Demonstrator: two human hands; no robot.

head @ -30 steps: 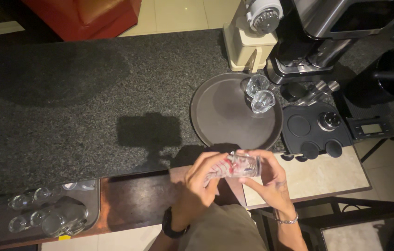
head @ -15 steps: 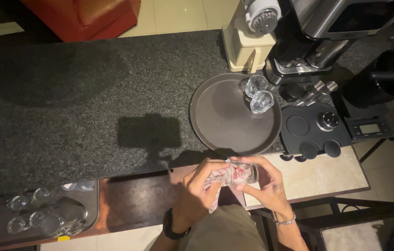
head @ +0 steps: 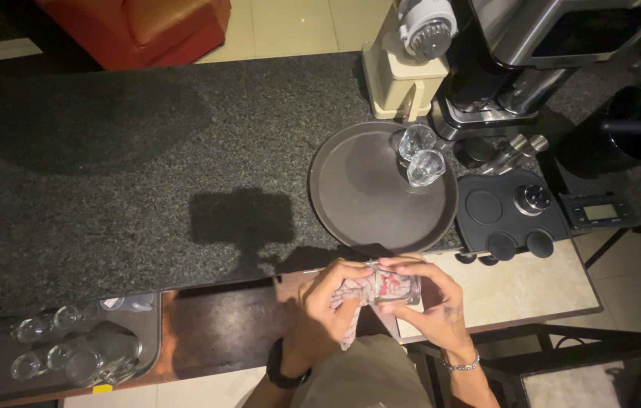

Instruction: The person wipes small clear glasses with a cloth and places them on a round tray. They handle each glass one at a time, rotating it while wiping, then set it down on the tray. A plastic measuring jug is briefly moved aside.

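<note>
A small clear glass [head: 396, 286] lies on its side between both hands, below the counter's near edge. My right hand [head: 430, 302] grips it around its base and side. My left hand [head: 325, 308] holds a red-and-white cloth [head: 352, 297] that is pushed into the glass's mouth. A black watch sits on my left wrist, a thin bracelet on my right.
A round dark tray [head: 358, 193] on the granite counter [head: 146, 166] carries two clear glasses [head: 420, 155]. A cream grinder [head: 405, 60], a coffee machine [head: 517, 53], a black tamping mat [head: 513, 211] and a small scale [head: 600, 211] stand at right. Several glasses [head: 71, 351] sit on a lower tray at left.
Both hands and the glass dropped slightly toward me, and the cloth went deeper into the glass. Nothing on the counter moved.
</note>
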